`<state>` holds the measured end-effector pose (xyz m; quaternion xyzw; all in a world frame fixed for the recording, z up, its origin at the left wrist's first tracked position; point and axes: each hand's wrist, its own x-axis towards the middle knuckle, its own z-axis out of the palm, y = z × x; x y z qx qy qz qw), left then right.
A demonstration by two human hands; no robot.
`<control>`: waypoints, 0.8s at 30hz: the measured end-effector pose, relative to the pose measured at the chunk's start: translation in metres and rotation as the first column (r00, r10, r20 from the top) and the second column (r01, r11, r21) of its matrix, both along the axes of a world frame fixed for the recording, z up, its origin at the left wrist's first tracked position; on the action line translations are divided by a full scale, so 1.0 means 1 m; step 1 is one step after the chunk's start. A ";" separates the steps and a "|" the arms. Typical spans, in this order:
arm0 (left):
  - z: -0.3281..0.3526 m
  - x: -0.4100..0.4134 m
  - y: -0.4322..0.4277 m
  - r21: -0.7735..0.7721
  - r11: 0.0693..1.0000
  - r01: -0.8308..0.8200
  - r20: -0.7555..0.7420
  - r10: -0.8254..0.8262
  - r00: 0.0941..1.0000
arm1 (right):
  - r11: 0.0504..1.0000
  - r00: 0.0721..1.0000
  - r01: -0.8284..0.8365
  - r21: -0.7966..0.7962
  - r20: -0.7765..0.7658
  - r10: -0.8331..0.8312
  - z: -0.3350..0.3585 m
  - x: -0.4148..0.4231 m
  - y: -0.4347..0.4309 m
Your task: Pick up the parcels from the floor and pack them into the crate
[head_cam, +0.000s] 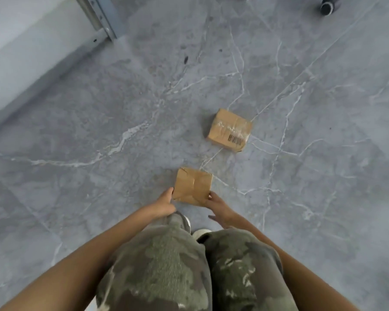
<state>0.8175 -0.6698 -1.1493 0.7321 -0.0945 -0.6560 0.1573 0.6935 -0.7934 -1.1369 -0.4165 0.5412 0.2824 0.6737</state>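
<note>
Left hand [164,203] pinching small brown cardboard parcel [192,186]; right hand [220,209] spread, just touching. Possible slip: one-sided hold.

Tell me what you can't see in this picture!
Head view only:
1. The crate: outside the frame.
2. Barcode on the far parcel: too small to read.
3. Whether the left hand and right hand grip the near parcel or just touch it: too blurred.
4. Dark wheel: cut off by the top edge.
</note>
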 end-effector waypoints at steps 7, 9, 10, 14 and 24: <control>0.190 0.023 -0.014 -0.328 0.928 -0.176 0.181 0.244 0.953 | 0.955 0.975 0.169 -0.244 0.186 -0.125 0.188 0.012 -0.022; 0.270 0.037 -0.019 -0.413 0.887 -0.206 0.202 0.310 0.929 | 0.928 0.946 0.255 -0.272 0.269 -0.181 0.259 0.022 -0.024; 0.311 0.043 -0.022 -0.449 0.867 -0.214 0.222 0.341 0.913 | 0.915 0.922 0.300 -0.270 0.329 -0.206 0.297 0.027 -0.025; 0.477 0.058 -0.023 -0.577 0.780 -0.243 0.310 0.484 0.818 | 0.893 0.831 0.340 -0.295 0.538 -0.138 0.456 0.052 -0.031; 0.825 0.070 0.000 -0.841 0.541 0.028 0.496 0.748 0.442 | 0.822 0.504 0.416 -0.389 0.851 0.147 0.790 0.080 -0.018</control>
